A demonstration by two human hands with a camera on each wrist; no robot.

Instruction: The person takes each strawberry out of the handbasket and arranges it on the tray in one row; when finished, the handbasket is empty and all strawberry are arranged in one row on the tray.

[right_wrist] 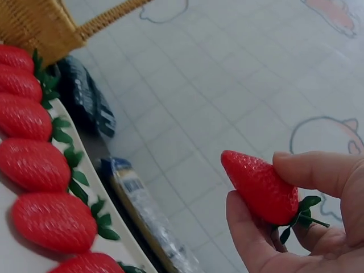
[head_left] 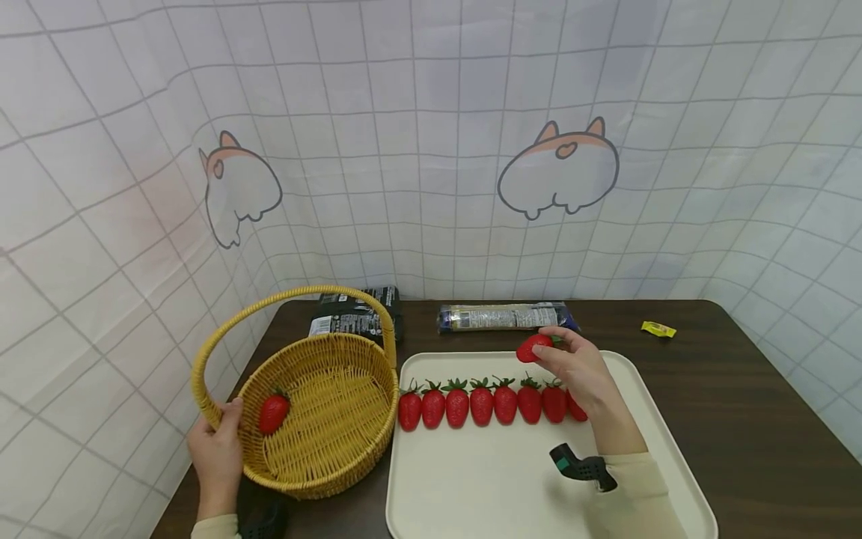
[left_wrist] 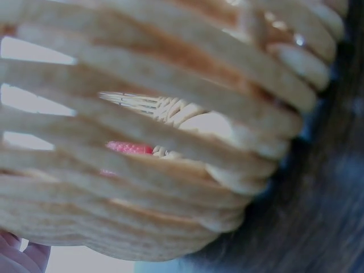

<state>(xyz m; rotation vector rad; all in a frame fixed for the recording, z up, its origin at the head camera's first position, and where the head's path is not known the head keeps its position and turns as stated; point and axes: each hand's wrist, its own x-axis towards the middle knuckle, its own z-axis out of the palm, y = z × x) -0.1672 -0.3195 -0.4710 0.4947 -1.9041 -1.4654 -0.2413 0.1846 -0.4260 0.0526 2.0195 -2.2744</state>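
Note:
Between thumb and fingers, my right hand (head_left: pixel 578 368) pinches a red strawberry (right_wrist: pixel 261 189) with green leaves, held above the far part of a white tray (head_left: pixel 471 479). Beneath it, a row of several strawberries (head_left: pixel 481 404) lies across the tray, leaves pointing to the back; my wrist covers part of the last one. My left hand (head_left: pixel 217 451) grips the left side of a yellow wicker basket (head_left: pixel 316 490) where its tall handle meets the rim. One strawberry (head_left: pixel 274 413) lies inside the basket at the left. The left wrist view is mostly filled by the blurred basket weave (left_wrist: pixel 142 193).
Behind the basket lies a black package (head_left: pixel 357 311). A long clear-wrapped packet (head_left: pixel 505 317) is at the table's back edge, behind the tray. A small yellow wrapper (head_left: pixel 658 329) sits on the dark table (head_left: pixel 761 419) at the right. A checked curtain (head_left: pixel 431 150) hangs around the table.

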